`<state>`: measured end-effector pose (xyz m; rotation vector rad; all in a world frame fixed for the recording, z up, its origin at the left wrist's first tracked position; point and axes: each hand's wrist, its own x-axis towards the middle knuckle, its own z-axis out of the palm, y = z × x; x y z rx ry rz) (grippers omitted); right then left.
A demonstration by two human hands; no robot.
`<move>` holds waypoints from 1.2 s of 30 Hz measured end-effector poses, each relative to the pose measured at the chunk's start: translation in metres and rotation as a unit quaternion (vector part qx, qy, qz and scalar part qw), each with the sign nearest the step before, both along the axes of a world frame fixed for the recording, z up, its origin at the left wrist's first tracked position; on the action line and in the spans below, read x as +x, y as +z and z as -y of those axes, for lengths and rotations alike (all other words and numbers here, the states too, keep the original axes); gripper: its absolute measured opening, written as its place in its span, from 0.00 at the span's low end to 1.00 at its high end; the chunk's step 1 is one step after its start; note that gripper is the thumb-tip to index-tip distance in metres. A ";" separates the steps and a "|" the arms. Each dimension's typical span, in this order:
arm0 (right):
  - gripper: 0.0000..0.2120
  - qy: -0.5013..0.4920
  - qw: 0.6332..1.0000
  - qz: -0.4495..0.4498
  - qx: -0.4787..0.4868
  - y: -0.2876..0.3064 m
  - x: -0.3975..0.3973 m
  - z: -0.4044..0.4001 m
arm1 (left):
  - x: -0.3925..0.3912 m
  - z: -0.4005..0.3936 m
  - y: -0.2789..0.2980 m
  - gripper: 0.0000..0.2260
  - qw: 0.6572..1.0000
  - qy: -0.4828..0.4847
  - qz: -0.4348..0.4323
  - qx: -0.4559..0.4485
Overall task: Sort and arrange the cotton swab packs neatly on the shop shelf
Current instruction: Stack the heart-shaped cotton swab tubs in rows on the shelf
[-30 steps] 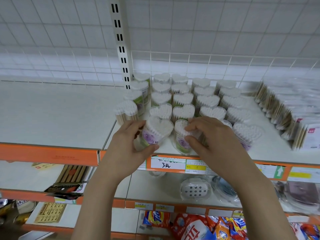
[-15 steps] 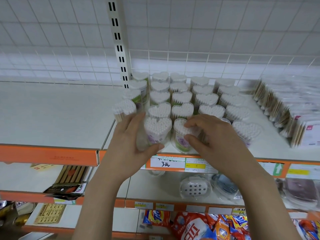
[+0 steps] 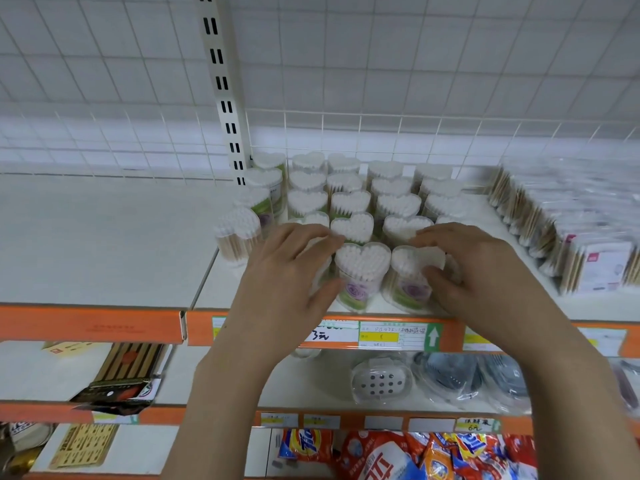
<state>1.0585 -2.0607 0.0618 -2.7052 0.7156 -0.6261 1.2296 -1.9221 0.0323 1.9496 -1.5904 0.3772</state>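
Observation:
Several heart-shaped clear packs of cotton swabs (image 3: 349, 202) stand in rows on the white shelf (image 3: 104, 244). Two more stand side by side at the front edge. My left hand (image 3: 287, 271) curls against the left side of the front left pack (image 3: 362, 271), thumb low and fingers on top. A further clear pack shows partly between its thumb and fingers. My right hand (image 3: 474, 268) holds the front right pack (image 3: 410, 275), fingers over its top and thumb on its front.
One heart pack (image 3: 239, 233) stands apart at the left by the shelf joint. Flat swab packets (image 3: 588, 258) stand in a row at the right. A slotted post (image 3: 221, 81) and wire grid form the back. Soap dishes (image 3: 381, 379) lie on the lower shelf.
The pack in my left hand has gone from tilted to upright. Both front packs have slid to the right along the shelf edge and now stand close together.

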 end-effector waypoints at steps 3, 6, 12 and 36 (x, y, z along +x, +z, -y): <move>0.16 -0.014 1.000 -0.014 -0.007 -0.003 -0.002 0.003 | 0.000 0.003 -0.002 0.17 1.000 -0.011 0.002 0.020; 0.16 -0.013 0.999 -0.037 0.004 -0.006 -0.002 0.003 | -0.001 0.003 -0.004 0.14 0.999 -0.021 -0.010 0.026; 0.15 -0.038 0.999 -0.030 -0.008 -0.010 0.000 0.000 | -0.005 0.004 -0.004 0.13 0.999 -0.016 -0.019 0.037; 0.14 0.023 0.995 -0.080 -0.049 0.029 0.077 0.024 | 0.068 0.037 0.038 0.15 0.986 0.008 -0.087 0.145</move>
